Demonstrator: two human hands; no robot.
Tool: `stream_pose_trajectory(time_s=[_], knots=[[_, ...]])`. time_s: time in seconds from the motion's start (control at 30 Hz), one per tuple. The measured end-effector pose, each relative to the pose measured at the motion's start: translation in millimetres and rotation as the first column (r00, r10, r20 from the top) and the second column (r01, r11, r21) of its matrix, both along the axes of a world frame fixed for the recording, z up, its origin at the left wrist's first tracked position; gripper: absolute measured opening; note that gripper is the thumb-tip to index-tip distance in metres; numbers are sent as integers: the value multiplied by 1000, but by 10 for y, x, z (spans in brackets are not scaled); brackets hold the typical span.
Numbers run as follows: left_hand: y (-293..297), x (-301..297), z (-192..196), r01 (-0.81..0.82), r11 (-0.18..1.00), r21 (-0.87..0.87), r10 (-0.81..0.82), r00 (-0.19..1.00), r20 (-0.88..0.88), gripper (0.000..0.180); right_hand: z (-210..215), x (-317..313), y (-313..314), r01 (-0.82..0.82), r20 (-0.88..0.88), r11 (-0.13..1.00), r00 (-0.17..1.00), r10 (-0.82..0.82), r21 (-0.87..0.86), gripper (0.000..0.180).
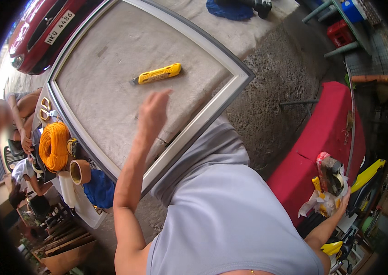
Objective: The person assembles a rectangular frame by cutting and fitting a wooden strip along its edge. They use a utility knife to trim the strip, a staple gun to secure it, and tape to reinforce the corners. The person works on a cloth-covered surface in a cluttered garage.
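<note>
- The landmark is the large grey-framed panel (203,114), a flat board with a felt-like grey face lying on the table (267,32) with one corner pointing toward the person.
- A yellow utility knife (158,74) lies on the panel's face, near its middle and a little toward the far side, resting flat and apart from everything else; it sits where a hand over the panel can easily get at it.
- The left hand (153,112) hovers over the panel, just on the near side of the knife and not touching it. Its fingers are loosely together and slightly curled, holding nothing; the forearm rises from the lower edge across the panel's near rail.
- The right hand (340,201) is well away from the panel, out past its near corner on the right, beside a red cloth-covered surface (327,133). It cups from below a bundle of a tape roll (334,176) with white and yellow scraps, so the fingers are wrapped around that load; the exact grip is hard to tell at the picture's rim.
- Off the panel's left rail lie a coil of orange cord (54,145), yellow-handled scissors (45,109), a roll of brown tape (78,171) and a blue cloth (100,189), kept off the panel's face.
- Beyond that rail another person (17,119) sits, and a red car (42,32) stands past the far left corner.
</note>
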State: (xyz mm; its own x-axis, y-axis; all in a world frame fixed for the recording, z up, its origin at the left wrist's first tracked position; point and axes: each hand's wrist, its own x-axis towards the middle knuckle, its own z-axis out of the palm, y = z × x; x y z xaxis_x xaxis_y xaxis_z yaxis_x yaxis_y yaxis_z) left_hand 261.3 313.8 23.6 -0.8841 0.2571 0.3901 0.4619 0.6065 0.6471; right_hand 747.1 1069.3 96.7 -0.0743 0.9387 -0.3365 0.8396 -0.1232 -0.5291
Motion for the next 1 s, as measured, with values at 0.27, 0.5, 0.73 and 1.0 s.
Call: stream_pose_trajectory(time_s=[0.27, 0.5, 0.73, 1.0], knots=[[-267, -851, -153, -36, 927, -374, 37, 999, -4, 29, 126, -410, 7, -140, 470, 972, 882, 36, 188, 81], [-565, -886, -315, 32, 896, -443, -41, 999, -11, 32, 312, -1143, -595, -120, 262, 820, 964, -38, 560, 46], [-650, -772, -325, 130, 926, -355, -111, 991, 74, 36, -56, -115, -389, -209, 420, 882, 908, 14, 422, 36], [-574, -807, -352, 135, 916, -378, -121, 991, 61, 38, -317, -278, -1207, -179, 380, 878, 925, -3, 443, 46]])
